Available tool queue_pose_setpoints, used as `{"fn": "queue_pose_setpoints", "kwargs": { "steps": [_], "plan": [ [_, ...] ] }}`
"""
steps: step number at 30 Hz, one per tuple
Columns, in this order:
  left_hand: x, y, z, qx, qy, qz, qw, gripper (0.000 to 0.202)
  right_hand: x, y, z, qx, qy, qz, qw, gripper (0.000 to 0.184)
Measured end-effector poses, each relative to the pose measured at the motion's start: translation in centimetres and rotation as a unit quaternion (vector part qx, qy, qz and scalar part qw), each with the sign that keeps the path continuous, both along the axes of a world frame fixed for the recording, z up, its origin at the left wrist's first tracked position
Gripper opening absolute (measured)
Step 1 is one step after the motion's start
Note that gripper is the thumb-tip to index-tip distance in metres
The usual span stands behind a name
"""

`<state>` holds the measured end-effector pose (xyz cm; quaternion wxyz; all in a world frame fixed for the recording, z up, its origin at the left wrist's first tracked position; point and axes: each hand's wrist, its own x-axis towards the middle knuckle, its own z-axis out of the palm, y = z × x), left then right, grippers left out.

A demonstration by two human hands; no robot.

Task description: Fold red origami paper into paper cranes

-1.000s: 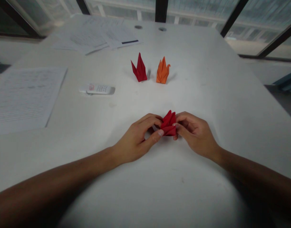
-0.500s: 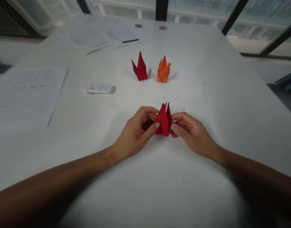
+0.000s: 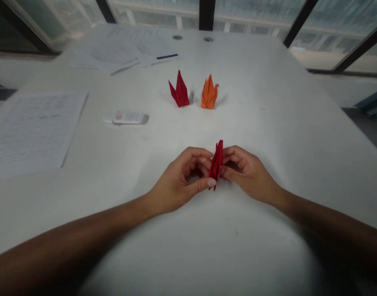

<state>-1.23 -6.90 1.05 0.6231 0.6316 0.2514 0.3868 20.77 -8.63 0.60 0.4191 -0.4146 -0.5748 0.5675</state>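
Observation:
A red folded-paper origami piece [image 3: 217,162] is held between my two hands, turned so its layered edge faces me. My left hand [image 3: 184,176] grips it from the left, thumb at its lower edge and fingers behind. From the other side, my right hand [image 3: 248,170] pinches it with thumb and fingers; part of those fingertips is hidden behind the paper. Farther back stand a red origami crane [image 3: 180,91] and an orange origami crane [image 3: 210,93], side by side and apart from my hands.
The white table [image 3: 268,255] carries a white remote control [image 3: 128,118] left of centre. A sheet stack [image 3: 37,127] lies at the left, and loose printed papers [image 3: 114,47] spread at the back left. Dark-framed windows [image 3: 207,14] rise beyond the far edge.
The held red paper has turned from showing a broad face to showing its narrow layered edge. My left hand has shifted slightly right and nearer me; my right fingers now close on the paper.

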Motion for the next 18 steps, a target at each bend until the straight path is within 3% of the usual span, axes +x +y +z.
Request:
{"fn": "queue_pose_setpoints", "kwargs": {
  "steps": [9,14,18],
  "plan": [
    [-0.1,-0.2,0.2,-0.036,0.037,0.036,0.998,0.023,-0.6,-0.3,0.5,-0.013,-0.033,-0.065,0.997,0.011],
    [-0.2,0.5,0.5,0.021,0.054,0.006,0.998,0.014,-0.8,-0.6,0.5,-0.027,-0.001,-0.089,0.996,0.017],
    [-0.1,0.8,0.7,-0.041,0.023,-0.029,0.998,0.012,-1.0,-1.0,0.3,-0.011,0.025,-0.097,0.995,0.021]
  ]
}}
